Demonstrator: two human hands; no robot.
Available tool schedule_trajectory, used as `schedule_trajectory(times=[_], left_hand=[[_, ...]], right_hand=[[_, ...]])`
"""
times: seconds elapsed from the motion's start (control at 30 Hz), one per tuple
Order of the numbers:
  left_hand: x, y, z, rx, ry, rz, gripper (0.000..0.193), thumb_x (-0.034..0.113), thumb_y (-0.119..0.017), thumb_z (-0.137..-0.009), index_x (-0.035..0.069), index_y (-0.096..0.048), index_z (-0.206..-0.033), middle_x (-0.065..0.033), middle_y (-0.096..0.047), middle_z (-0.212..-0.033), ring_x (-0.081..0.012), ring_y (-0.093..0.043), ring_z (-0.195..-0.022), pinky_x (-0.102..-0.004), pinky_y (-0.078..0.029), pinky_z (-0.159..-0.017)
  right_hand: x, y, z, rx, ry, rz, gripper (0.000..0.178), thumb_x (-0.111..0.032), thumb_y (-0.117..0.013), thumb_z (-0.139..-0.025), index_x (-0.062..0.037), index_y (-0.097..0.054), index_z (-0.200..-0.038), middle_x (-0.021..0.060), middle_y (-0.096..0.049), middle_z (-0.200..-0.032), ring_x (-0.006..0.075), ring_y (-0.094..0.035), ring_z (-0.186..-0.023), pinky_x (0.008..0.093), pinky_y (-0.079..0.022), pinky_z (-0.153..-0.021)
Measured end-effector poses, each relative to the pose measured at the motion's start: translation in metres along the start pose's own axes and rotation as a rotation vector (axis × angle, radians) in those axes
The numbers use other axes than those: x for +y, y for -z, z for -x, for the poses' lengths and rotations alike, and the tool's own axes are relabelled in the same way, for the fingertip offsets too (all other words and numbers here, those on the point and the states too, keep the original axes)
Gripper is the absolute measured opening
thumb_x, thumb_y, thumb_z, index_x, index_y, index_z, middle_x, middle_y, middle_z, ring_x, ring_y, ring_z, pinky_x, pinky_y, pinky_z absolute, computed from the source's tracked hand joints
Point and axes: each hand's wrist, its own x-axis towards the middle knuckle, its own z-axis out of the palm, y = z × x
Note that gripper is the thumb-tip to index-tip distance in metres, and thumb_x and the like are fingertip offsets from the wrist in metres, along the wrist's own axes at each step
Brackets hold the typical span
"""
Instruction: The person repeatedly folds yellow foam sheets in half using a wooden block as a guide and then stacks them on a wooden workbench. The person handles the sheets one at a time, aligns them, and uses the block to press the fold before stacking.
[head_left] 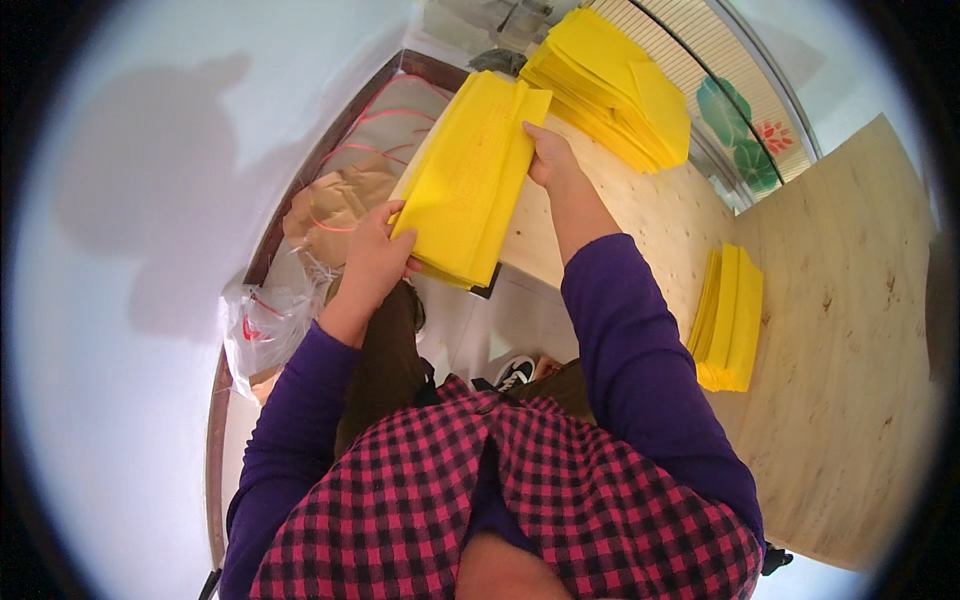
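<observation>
Between my two hands is a stack of folded yellow fabric pieces point(462, 185), held at a slant over the near left edge of a plywood tabletop point(645, 215). My left hand point(376, 258) grips its lower left edge, thumb on top and fingers curled beneath. At the upper right side, my right hand point(552, 158) pinches the edge, with its other fingers partly hidden. Faint printing shows on the upper face of the stack.
A larger pile of yellow fabric point(610, 92) lies at the table's far side, and a smaller yellow stack point(728, 320) sits to the right beside a wooden panel point(840, 330). Brown paper point(340, 200), red cord and a clear plastic bag point(265, 330) lie at left by the wall.
</observation>
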Motion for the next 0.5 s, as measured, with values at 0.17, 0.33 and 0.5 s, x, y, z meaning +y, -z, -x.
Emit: schedule_trajectory(times=[0.17,0.33,0.5], left_hand=[[-0.008,0.001,0.002,0.027,-0.025,0.052,0.036,0.006,-0.050,-0.082,-0.003,-0.045,-0.116,-0.0096,-0.061,-0.077,-0.0113,-0.054,-0.046,-0.0227,-0.042,-0.041],[-0.013,0.002,-0.001,0.043,-0.023,0.030,0.035,0.007,-0.052,-0.082,-0.002,-0.046,-0.116,-0.0100,-0.061,-0.079,-0.0121,-0.055,-0.049,-0.0241,-0.043,-0.044],[-0.010,-0.001,0.009,0.209,-0.301,-0.303,0.039,0.010,-0.060,-0.079,0.000,-0.049,-0.115,-0.0159,-0.060,-0.096,-0.0249,-0.059,-0.079,-0.0334,-0.048,-0.068]], right_hand=[[0.003,0.008,-0.011,-0.009,0.147,0.089,0.031,-0.002,-0.047,-0.087,0.0049,-0.046,-0.118,0.0182,-0.056,-0.110,0.0293,-0.059,-0.094,0.0385,-0.050,-0.082],[-0.004,0.007,-0.018,0.047,0.232,0.320,0.033,-0.005,-0.052,-0.084,0.0049,-0.050,-0.115,0.0171,-0.057,-0.109,0.0271,-0.060,-0.092,0.0353,-0.050,-0.079],[-0.008,0.006,-0.010,0.405,0.533,1.012,0.039,-0.017,-0.059,-0.081,0.0015,-0.052,-0.115,0.0163,-0.058,-0.109,0.0282,-0.057,-0.096,0.0347,-0.045,-0.084]])
